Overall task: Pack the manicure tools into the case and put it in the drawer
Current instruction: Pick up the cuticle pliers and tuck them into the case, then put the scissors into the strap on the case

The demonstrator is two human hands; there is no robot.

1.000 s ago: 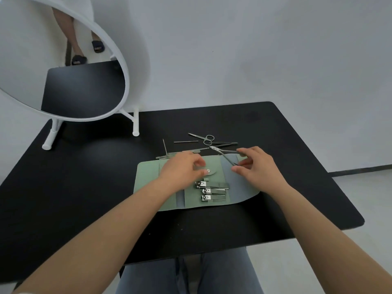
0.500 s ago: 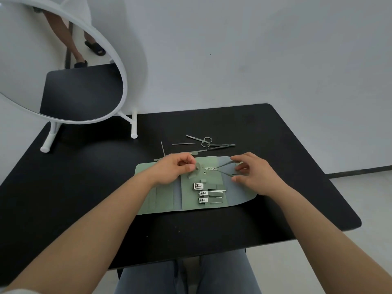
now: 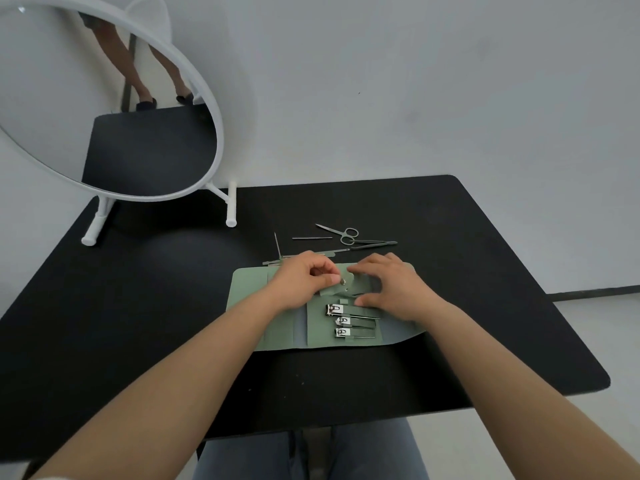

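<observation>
From the head view, the nippers that the right hand (image 3: 394, 289) carried a second ago are no longer visible; its fingers now lie flat on the green case (image 3: 249, 289), probably pressing them into a slot beneath. The left hand (image 3: 304, 282) pinches the snap strap (image 3: 341, 282) just beside. Three clippers (image 3: 341, 320) sit below the right grip; scissors (image 3: 341, 233) wait beyond, on the worktop (image 3: 485, 271).

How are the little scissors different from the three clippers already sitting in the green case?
The scissors lie loose on the black table, beyond the case; the clippers are tucked into slots inside it. The scissors are slim, with two ring handles and pointed blades; the clippers are short, flat bars stacked in a row. Both look like silvery metal.
</observation>
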